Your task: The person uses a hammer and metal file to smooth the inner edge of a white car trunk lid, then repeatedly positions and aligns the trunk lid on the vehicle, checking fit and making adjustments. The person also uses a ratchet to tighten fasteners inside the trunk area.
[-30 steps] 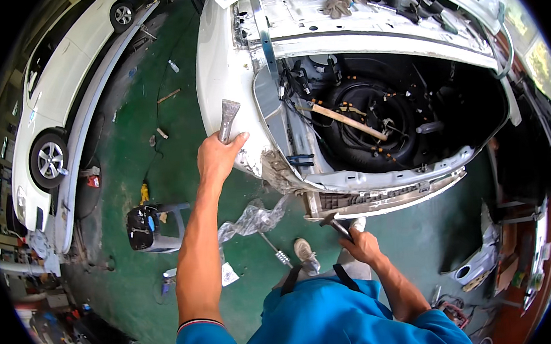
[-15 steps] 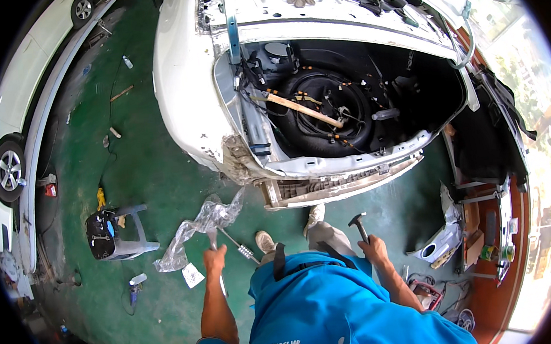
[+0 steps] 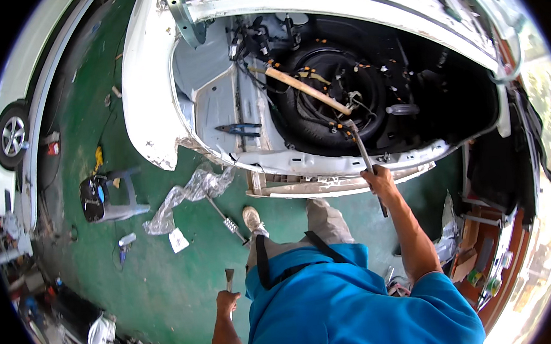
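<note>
My right hand [image 3: 381, 181] is closed on a hammer [image 3: 363, 151], raised at the open trunk's rear edge [image 3: 293, 160], with the hammer's head over the dark trunk well. My left hand [image 3: 226, 301] hangs low beside my blue shirt, closed on a flat steel chisel [image 3: 229, 279] pointing up. Inside the trunk, a long wooden handle [image 3: 307, 89] lies across the round spare-wheel well [image 3: 365, 89], and blue-handled pliers [image 3: 239, 129] rest on the grey metal panel at left.
A white car [image 3: 25, 68] stands on a ramp at left. On the green floor lie a grey-and-black part [image 3: 102, 202], crumpled clear plastic [image 3: 176, 211] and a rod [image 3: 226, 222]. A bumper beam [image 3: 327, 186] sits below the trunk; car parts [image 3: 493, 176] line the right side.
My right hand has raised the hammer from beside my body to the trunk edge. My left hand, earlier up at the rear fender, has dropped low with the chisel. The view has shifted.
</note>
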A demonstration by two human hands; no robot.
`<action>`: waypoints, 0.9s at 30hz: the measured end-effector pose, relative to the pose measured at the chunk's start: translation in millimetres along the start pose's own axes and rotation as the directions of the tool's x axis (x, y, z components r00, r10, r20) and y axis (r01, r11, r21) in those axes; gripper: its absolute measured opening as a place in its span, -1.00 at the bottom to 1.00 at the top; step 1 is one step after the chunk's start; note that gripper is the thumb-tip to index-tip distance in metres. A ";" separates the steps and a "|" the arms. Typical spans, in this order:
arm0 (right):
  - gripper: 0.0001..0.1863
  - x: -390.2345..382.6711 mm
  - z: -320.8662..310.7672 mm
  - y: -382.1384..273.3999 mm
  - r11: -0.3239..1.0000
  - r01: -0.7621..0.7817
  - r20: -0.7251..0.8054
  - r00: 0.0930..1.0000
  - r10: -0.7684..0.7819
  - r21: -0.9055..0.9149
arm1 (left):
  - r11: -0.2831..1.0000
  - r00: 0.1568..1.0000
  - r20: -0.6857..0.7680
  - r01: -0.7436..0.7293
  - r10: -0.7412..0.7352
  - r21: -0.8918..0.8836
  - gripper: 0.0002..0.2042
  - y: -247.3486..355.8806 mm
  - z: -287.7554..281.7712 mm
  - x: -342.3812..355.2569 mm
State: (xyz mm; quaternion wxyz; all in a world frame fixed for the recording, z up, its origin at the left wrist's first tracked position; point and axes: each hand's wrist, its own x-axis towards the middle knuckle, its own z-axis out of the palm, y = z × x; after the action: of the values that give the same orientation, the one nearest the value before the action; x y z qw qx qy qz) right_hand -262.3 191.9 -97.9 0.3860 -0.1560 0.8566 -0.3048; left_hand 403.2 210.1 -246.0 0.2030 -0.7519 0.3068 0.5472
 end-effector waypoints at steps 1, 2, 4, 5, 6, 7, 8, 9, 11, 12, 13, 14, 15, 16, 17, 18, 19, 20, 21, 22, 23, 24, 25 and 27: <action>-0.68 24.4 -3.1 11.7 1.000 0.011 0.004 1.000 -0.011 -0.026 | 0.999 0.999 -0.029 0.019 -0.020 -0.038 -0.71 5.5 4.8 -13.3; -0.68 48.9 -9.8 16.1 1.000 -0.002 0.053 0.999 0.001 0.018 | 0.995 0.997 -0.078 -0.013 0.005 -0.101 -0.71 25.7 17.9 -41.7; -0.67 96.3 -21.5 28.0 0.996 0.049 0.022 0.999 -0.047 -0.077 | 0.980 0.995 -0.100 -0.004 -0.016 -0.201 -0.72 33.6 42.9 -64.9; -0.67 122.0 -26.7 33.3 0.990 0.061 -0.005 0.998 -0.063 -0.127 | 0.969 0.994 -0.110 -0.007 -0.021 -0.248 -0.72 43.7 55.4 -77.2; -0.66 150.3 -32.9 36.4 0.973 0.113 -0.043 0.991 -0.124 -0.201 | 0.954 0.995 -0.099 -0.001 -0.030 -0.300 -0.72 53.7 70.9 -90.8; -0.65 176.0 -35.3 38.4 0.949 0.156 -0.076 0.980 -0.183 -0.273 | 0.938 0.993 -0.098 0.024 -0.062 -0.345 -0.73 56.5 86.3 -99.9; -0.64 203.1 -36.8 42.7 0.928 0.160 -0.093 0.975 -0.202 -0.336 | 0.928 0.993 -0.098 0.023 -0.063 -0.372 -0.73 66.3 100.8 -112.0; -0.62 229.9 -38.4 49.8 0.902 0.162 -0.112 0.968 -0.224 -0.399 | 0.918 0.994 -0.095 0.020 -0.062 -0.397 -0.73 76.6 112.9 -124.5; -0.61 276.5 -36.6 55.7 0.846 0.150 -0.163 0.950 -0.267 -0.512 | 0.900 0.992 -0.098 0.029 -0.079 -0.434 -0.73 86.2 133.9 -140.8; -0.59 291.9 -36.3 56.2 0.876 0.113 -0.164 0.963 -0.212 -0.468 | 0.888 0.991 -0.100 0.030 -0.085 -0.458 -0.73 89.7 144.5 -148.0; -0.56 306.3 -36.2 54.0 0.871 0.100 -0.161 0.967 -0.199 -0.480 | 0.874 0.990 -0.096 0.043 -0.102 -0.485 -0.73 94.8 155.3 -155.1; -0.53 321.7 -34.0 53.1 0.866 0.081 -0.159 0.971 -0.181 -0.494 | 0.858 0.989 -0.091 0.055 -0.117 -0.510 -0.74 99.7 164.4 -164.2; -0.50 334.5 -30.6 52.0 0.859 0.061 -0.157 0.974 -0.163 -0.508 | 0.842 0.988 -0.085 0.067 -0.132 -0.535 -0.74 103.6 170.6 -172.6; -0.49 343.1 -27.7 49.0 0.858 0.049 -0.155 0.977 -0.149 -0.512 | 0.831 0.986 -0.090 0.069 -0.142 -0.552 -0.75 106.4 179.1 -179.8; -0.49 350.8 -24.6 46.0 0.856 0.037 -0.153 0.979 -0.135 -0.516 | 0.818 0.984 -0.083 0.083 -0.157 -0.570 -0.74 102.9 183.4 -182.1; -0.49 361.2 -25.5 43.2 0.852 0.026 -0.156 0.980 -0.126 -0.522 | 0.803 0.983 -0.071 0.093 -0.167 -0.589 -0.74 98.6 186.0 -182.0; -0.49 370.8 -23.7 40.5 0.844 0.046 -0.150 0.977 -0.149 -0.535 | 0.787 0.983 -0.059 0.104 -0.176 -0.608 -0.74 93.7 188.9 -182.1; -0.49 381.7 -23.8 44.9 0.833 0.061 -0.147 0.975 -0.168 -0.550 | 0.796 0.979 -0.082 0.101 -0.186 -0.596 -0.72 101.8 188.8 -187.0; -0.49 390.8 -23.7 47.4 0.821 0.080 -0.137 0.972 -0.189 -0.565 | 0.805 0.975 -0.100 0.103 -0.198 -0.584 -0.71 102.1 191.0 -189.3; -0.48 396.7 -24.2 47.5 0.810 0.105 -0.118 0.970 -0.210 -0.576 | 0.800 0.975 -0.101 0.103 -0.200 -0.591 -0.72 104.3 192.2 -194.8; -0.47 401.2 -23.8 47.2 0.803 0.129 -0.102 0.968 -0.230 -0.582 | 0.798 0.974 -0.107 0.098 -0.199 -0.594 -0.72 107.5 192.0 -199.7; -0.45 404.9 -24.0 47.8 0.796 0.151 -0.088 0.965 -0.247 -0.586 | 0.786 0.974 -0.100 0.100 -0.203 -0.611 -0.72 109.4 195.5 -202.9; -0.43 409.3 -25.1 52.2 0.781 0.181 -0.055 0.963 -0.265 -0.597 | 0.777 0.975 -0.096 0.099 -0.201 -0.622 -0.72 111.0 195.5 -205.3; -0.39 414.5 -26.9 64.5 0.755 0.236 0.006 0.956 -0.294 -0.612 | 0.768 0.974 -0.102 0.094 -0.202 -0.633 -0.72 111.1 197.5 -209.6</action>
State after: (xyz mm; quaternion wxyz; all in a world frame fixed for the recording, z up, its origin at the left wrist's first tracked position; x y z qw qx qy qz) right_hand -555.5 43.7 -360.2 0.2294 -0.3768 0.8945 -0.0728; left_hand 144.6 305.7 -107.0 -0.0407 -0.8407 0.0635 0.5362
